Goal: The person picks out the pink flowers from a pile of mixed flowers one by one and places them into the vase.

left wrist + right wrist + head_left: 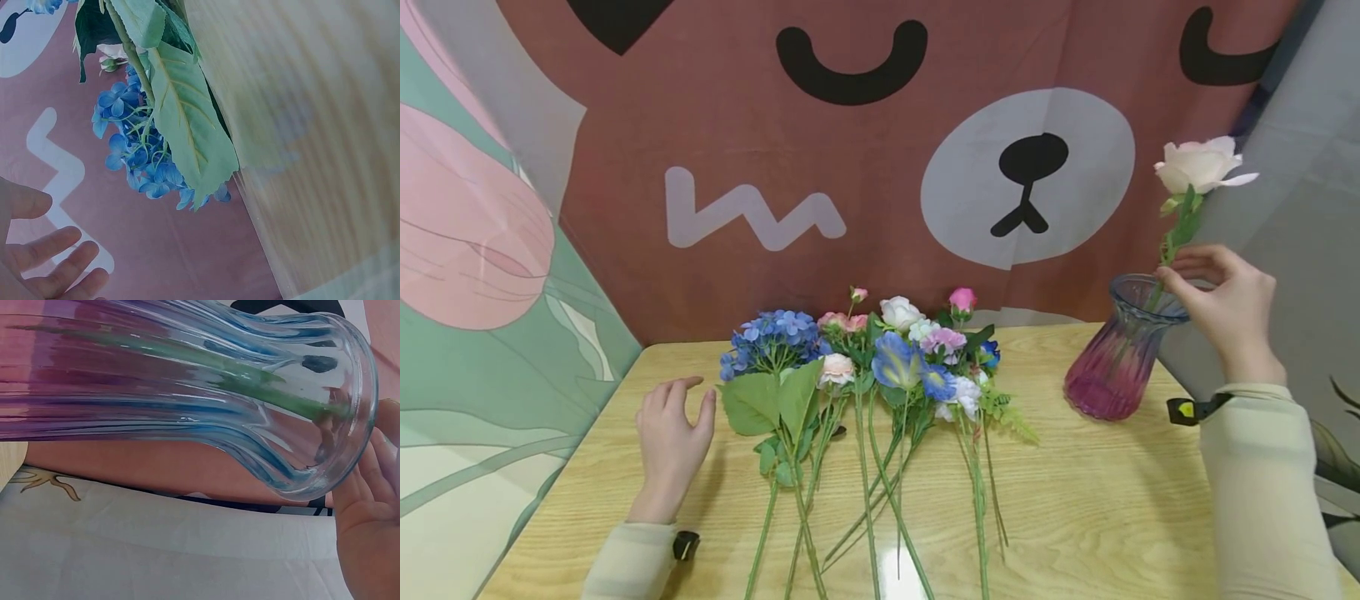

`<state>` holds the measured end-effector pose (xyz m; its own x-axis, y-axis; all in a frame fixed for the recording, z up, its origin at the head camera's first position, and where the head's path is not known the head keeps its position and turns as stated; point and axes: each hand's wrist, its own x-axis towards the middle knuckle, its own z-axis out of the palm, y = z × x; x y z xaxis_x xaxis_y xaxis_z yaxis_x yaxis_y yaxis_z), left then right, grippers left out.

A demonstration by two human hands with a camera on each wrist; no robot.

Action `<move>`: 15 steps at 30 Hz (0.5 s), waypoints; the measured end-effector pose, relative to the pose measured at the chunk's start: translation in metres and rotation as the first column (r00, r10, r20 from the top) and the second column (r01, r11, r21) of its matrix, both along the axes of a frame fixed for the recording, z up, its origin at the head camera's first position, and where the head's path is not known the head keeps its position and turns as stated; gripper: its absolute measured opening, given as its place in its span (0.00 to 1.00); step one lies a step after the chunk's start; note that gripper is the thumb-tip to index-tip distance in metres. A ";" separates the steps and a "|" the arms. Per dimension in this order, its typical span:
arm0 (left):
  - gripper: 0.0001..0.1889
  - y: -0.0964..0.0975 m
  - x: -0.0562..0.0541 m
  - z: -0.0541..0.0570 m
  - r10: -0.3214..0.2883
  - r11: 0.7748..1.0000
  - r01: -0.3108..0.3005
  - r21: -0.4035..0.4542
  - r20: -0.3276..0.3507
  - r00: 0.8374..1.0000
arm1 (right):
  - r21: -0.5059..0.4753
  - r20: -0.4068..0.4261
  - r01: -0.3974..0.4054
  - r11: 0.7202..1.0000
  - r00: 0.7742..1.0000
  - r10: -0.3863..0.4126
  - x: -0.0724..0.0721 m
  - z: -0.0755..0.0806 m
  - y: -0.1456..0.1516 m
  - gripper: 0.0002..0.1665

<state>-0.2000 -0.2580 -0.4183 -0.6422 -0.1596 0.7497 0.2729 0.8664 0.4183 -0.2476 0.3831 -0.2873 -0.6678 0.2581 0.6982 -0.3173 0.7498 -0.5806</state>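
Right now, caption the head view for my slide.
The right hand holds a pale rose, its stem reaching into a tinted vase; the left hand is beside flowers on a table.

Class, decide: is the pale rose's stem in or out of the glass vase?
In: the right wrist view shows the green stem through the side of the glass vase.

Glare (901, 577) on tabletop (1097, 492), probably from overhead
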 end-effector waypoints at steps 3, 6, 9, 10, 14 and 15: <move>0.13 0.000 0.000 0.000 0.000 1.000 0.000 -0.003 -0.002 1.000 | 0.031 0.010 0.007 0.999 1.000 -0.007 0.001 -0.001 -0.001 0.15; 0.13 0.000 0.000 0.001 0.000 1.000 0.000 -0.006 -0.003 1.000 | 0.063 0.030 0.010 0.998 0.999 -0.012 0.001 -0.002 -0.001 0.14; 0.13 0.000 0.001 0.001 0.000 1.000 0.000 -0.008 0.000 1.000 | 0.072 0.053 0.004 0.997 0.999 -0.008 0.003 -0.003 -0.002 0.13; 0.13 0.000 0.001 0.001 0.000 1.000 0.000 -0.008 0.001 1.000 | 0.070 0.057 -0.001 0.998 0.998 -0.003 0.003 -0.003 -0.002 0.13; 0.13 0.000 0.000 0.000 0.001 1.000 -0.001 -0.009 0.006 1.000 | 0.048 0.065 -0.044 0.998 0.997 0.041 0.005 -0.004 -0.004 0.17; 0.13 -0.001 0.000 0.000 0.001 1.000 -0.001 -0.009 0.007 1.000 | 0.041 0.062 -0.058 0.997 0.997 0.056 0.004 -0.004 -0.004 0.16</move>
<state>-0.1999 -0.2587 -0.4180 -0.6474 -0.1535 0.7466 0.2694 0.8702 0.4126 -0.2432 0.3789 -0.2910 -0.7222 0.1890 0.6654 -0.3251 0.7563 -0.5677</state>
